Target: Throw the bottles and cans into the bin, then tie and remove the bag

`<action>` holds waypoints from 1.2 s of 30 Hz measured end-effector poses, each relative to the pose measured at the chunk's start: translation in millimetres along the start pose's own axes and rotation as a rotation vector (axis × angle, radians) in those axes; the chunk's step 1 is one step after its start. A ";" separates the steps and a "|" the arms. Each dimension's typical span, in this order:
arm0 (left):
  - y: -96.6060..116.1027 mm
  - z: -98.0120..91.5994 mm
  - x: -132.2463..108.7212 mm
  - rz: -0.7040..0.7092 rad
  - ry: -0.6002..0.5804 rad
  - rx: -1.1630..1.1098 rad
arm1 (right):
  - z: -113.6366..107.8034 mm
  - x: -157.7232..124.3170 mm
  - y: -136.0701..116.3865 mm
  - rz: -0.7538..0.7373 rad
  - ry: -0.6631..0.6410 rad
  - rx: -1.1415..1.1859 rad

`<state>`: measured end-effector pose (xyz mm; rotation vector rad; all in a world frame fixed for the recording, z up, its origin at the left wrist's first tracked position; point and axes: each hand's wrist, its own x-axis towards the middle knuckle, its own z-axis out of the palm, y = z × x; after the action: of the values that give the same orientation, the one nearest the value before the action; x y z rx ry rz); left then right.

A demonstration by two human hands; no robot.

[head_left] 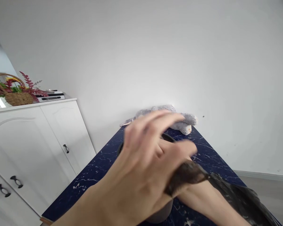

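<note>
My left hand (143, 160) is raised across the middle of the view, somewhat blurred. Its bent fingers and thumb are apart, and I see nothing held between them. Behind it, my right hand is mostly hidden; the right forearm (207, 201) comes in from the lower right. A crumpled piece of black plastic bag (188, 175) lies between my left palm and right wrist. Under both hands stands a dark round bin (161, 213), its rim partly showing behind my left hand. What the right fingers do is hidden.
More black plastic (240, 197) spreads over the right side of the dark blue marbled table (94, 169). A grey plush toy (184, 124) lies at the far end, by the wall. White cabinets (33, 135) stand at left, with a flower basket (20, 98) on top.
</note>
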<state>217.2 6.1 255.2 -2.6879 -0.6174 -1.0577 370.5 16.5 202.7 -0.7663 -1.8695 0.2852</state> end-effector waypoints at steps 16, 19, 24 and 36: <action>-41.1 16.0 -5.6 -0.304 -0.160 -0.271 | -22.0 1.6 0.5 0.207 -0.098 0.289; -48.3 16.3 -3.6 -0.254 -0.205 -0.210 | -33.5 2.2 3.8 0.220 -0.146 0.198; -55.4 10.1 -4.2 -0.337 -0.229 -0.260 | -50.2 3.5 13.2 0.121 -0.205 0.028; -54.0 5.2 -6.9 -0.299 -0.291 -0.412 | -26.0 5.6 31.7 -0.203 0.337 -0.412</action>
<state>191.8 53.9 247.8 -3.2218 -0.9719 -0.9502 404.2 40.4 201.4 -0.8307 -1.6810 -0.3500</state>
